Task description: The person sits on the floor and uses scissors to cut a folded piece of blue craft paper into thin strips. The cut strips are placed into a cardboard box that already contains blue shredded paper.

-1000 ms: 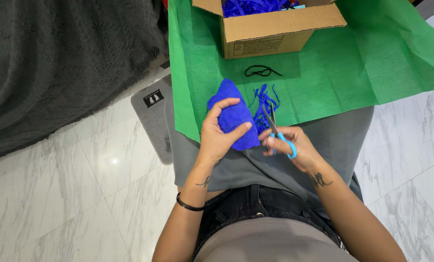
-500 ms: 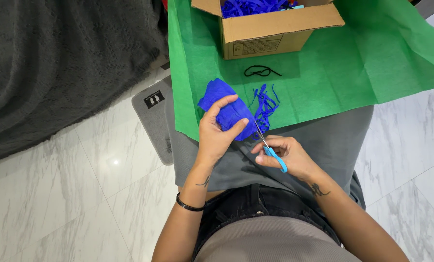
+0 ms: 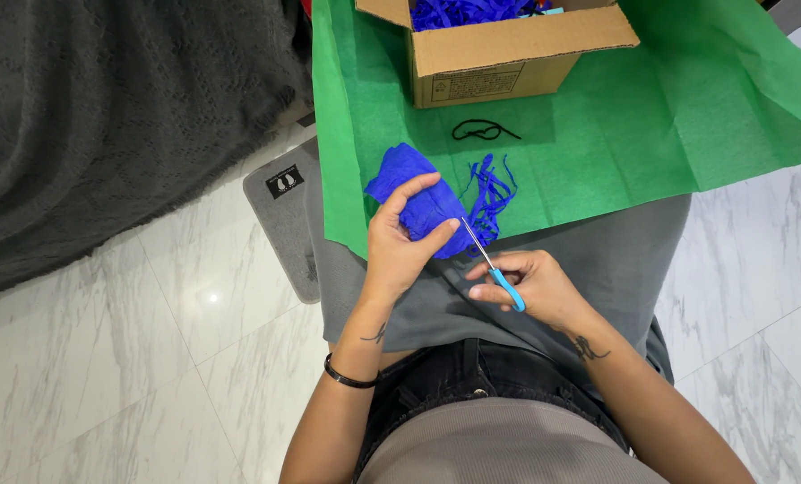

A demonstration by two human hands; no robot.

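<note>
Left hand [image 3: 399,246] closed around a folded wad of blue tissue paper [image 3: 416,199], thumb on the near side, fingers curled over the far side; grip tight on the wad, held just above the near edge of the green tissue sheet [image 3: 651,116]. Right hand [image 3: 530,285] wrapped around the light-blue handles of a pair of scissors [image 3: 492,267], grip closed on them, fingers through or over the loops, which of the two not clear. Blades narrow, pointing up and left, tips at the lower right edge of the blue wad, touching or nearly so; how far apart the blades stand too fine to tell. Just beside the wad, to its right, a small heap of cut blue paper strips [image 3: 492,190] lying on the green sheet. Farther up the sheet, a loop of black cord [image 3: 483,131], well apart from both hands. Beyond that, an open cardboard box [image 3: 508,56] standing on the green sheet, filled with more blue shredded paper [image 3: 463,12]. Green sheet spread over a grey cloth [image 3: 615,255] across the lap. Left wrist ringed by a black bracelet [image 3: 348,379]. On the left, a white marble floor [image 3: 105,358], a small grey mat [image 3: 284,220] and a dark grey knitted blanket [image 3: 105,116].
</note>
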